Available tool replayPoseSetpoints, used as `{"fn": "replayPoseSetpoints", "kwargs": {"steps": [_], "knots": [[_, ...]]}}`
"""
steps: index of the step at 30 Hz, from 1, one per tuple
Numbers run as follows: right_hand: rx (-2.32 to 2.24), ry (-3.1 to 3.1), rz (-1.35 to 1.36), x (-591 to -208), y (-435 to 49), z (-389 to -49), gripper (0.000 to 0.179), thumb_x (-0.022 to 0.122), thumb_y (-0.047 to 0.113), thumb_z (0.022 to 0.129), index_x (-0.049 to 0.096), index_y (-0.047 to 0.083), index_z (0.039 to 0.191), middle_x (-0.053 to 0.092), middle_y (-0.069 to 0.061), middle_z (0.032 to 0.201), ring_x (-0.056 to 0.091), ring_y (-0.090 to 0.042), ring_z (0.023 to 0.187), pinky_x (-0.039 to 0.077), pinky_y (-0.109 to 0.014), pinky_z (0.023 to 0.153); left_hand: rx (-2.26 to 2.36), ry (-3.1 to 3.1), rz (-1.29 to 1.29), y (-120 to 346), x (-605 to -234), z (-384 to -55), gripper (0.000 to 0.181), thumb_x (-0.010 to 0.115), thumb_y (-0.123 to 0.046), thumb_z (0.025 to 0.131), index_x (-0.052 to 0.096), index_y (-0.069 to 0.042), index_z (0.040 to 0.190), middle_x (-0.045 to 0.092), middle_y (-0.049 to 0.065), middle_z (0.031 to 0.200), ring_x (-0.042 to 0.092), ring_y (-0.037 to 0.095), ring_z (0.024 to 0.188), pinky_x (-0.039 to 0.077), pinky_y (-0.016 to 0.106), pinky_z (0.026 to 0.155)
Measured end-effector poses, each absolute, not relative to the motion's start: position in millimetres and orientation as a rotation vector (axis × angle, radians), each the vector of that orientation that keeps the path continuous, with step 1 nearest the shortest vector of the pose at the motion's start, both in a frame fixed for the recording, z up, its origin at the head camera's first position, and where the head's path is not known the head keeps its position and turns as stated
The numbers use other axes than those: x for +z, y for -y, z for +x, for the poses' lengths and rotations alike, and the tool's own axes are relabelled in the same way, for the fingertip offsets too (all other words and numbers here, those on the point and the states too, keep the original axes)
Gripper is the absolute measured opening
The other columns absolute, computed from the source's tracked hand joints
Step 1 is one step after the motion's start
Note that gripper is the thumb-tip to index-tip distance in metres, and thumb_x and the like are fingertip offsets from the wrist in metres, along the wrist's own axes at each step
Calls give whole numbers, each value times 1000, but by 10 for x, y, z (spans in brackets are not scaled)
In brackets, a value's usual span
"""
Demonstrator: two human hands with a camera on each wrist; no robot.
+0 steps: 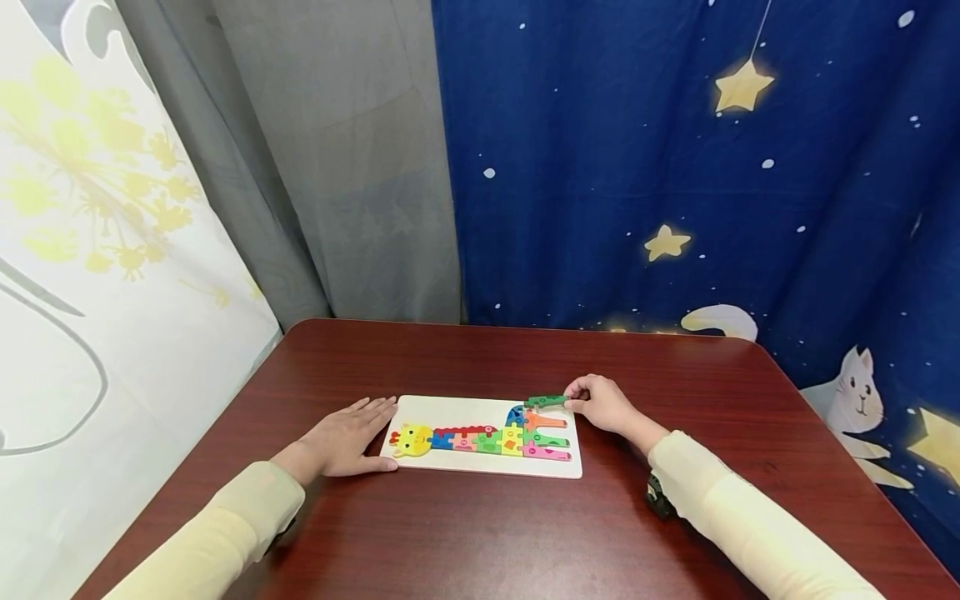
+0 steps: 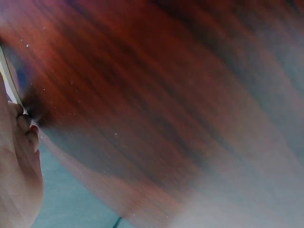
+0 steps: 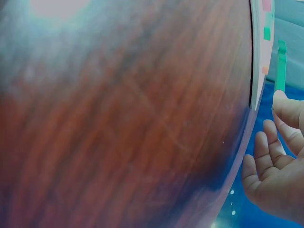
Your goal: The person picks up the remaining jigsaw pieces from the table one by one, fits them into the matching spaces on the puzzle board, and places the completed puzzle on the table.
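A giraffe puzzle board [image 1: 465, 406] lies flat on the table, its coloured pieces forming a yellow head [image 1: 413, 441] at left and legs at right. My right hand [image 1: 604, 406] pinches a dark green puzzle piece [image 1: 546, 402] by one end, over the board's upper right corner. In the right wrist view the green piece [image 3: 281, 66] stands out from thumb and forefinger, lifted off the board, while the other fingers curl loosely. My left hand [image 1: 347, 437] rests with fairly straight fingers at the board's left edge. Only part of that hand [image 2: 19, 166] shows in the left wrist view.
The dark red wooden table [image 1: 480, 542] has rounded far corners. Behind it hang a grey curtain [image 1: 352, 167] and a blue curtain [image 1: 585, 167] with stars. A white patterned cloth [image 1: 112, 333] hangs at the left. A dark wrist device [image 1: 658, 497] sits at the right cuff.
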State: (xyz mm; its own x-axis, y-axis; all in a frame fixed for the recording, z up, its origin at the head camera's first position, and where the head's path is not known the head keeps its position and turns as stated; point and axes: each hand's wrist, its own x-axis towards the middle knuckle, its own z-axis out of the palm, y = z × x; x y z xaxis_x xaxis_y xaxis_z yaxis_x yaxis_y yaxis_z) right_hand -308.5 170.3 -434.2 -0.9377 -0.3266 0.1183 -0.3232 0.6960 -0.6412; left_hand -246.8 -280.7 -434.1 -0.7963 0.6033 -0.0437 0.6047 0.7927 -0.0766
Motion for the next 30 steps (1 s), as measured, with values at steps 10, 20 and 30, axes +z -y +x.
{"fn": "replayPoseSetpoints", "kwargs": {"steps": [10, 20, 30], "knots": [[-1075, -2879, -556, -4372, -1670, -3099, 6, 73, 10, 87, 68, 6, 87, 57, -2, 87, 51, -17, 78, 44, -33, 72, -145, -2939, 971, 2791, -4341, -2481, 102, 38, -79, 85, 34, -1, 150, 32, 13, 154, 29, 28, 142, 22, 45, 115], [-1084, -2878, -551, -4369, -1637, -3102, 6, 73, 8, 86, 68, 5, 87, 57, -2, 86, 51, -17, 78, 45, -33, 72, -129, -2945, 969, 2804, -4334, -2476, 102, 40, -79, 85, 33, -1, 150, 32, 13, 155, 29, 27, 142, 22, 45, 115], [-1073, -2858, -556, -4350, -1598, -3091, 5, 73, 7, 86, 69, 9, 86, 57, -2, 86, 50, -18, 78, 45, -33, 72, -115, -2945, 979, 2800, -4343, -2480, 102, 38, -79, 85, 34, 0, 150, 33, 14, 154, 30, 28, 141, 22, 45, 115]]}}
